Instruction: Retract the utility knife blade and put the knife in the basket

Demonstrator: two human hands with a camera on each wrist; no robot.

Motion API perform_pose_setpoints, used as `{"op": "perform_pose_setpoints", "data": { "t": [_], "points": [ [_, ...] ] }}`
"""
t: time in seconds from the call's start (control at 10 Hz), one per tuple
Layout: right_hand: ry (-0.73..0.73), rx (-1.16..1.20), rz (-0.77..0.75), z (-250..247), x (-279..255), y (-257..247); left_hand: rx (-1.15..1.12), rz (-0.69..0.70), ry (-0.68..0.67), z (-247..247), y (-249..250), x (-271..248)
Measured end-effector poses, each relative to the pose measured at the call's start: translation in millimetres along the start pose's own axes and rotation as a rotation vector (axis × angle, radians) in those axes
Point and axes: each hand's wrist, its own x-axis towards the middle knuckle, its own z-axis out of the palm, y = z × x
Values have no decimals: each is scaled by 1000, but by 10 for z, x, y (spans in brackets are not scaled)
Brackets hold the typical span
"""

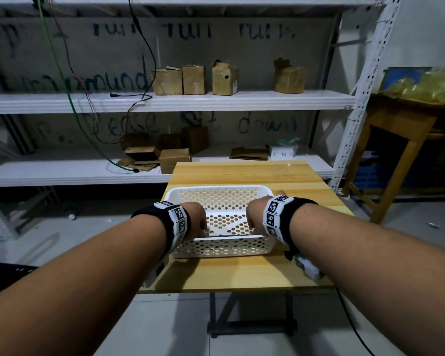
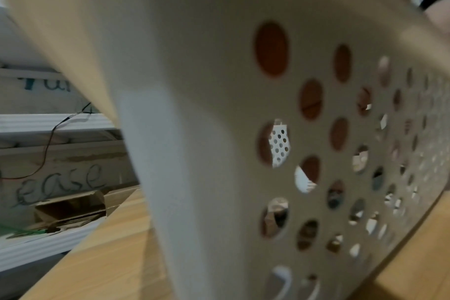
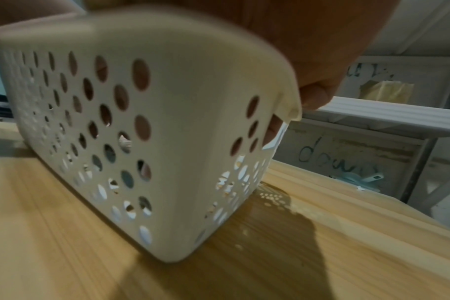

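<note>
A white perforated basket (image 1: 216,188) stands on the wooden table (image 1: 242,276). Both hands reach over its near rim. My left hand (image 1: 194,219) is at the near left corner and my right hand (image 1: 256,214) at the near right one, with the fingers of both hidden inside. In the right wrist view the thumb (image 3: 319,95) lies outside the basket wall (image 3: 193,142), and fingers show through the holes. In the left wrist view, skin shows through the holes of the wall (image 2: 206,142). A thin dark strip (image 1: 226,236) runs between the hands inside the near wall. I cannot tell whether it is the knife.
White metal shelving (image 1: 165,101) with several cardboard boxes stands behind the table, with cables hanging at its left. A wooden stool or table (image 1: 396,129) is at the right. A black cable (image 1: 355,327) trails to the floor below my right forearm.
</note>
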Motion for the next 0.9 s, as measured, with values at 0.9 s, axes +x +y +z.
{"op": "perform_pose_setpoints", "data": {
  "t": [0.9],
  "points": [
    [397, 230, 63, -859, -1870, -67, -311, -24, 348, -715, 213, -2298]
  ]
}}
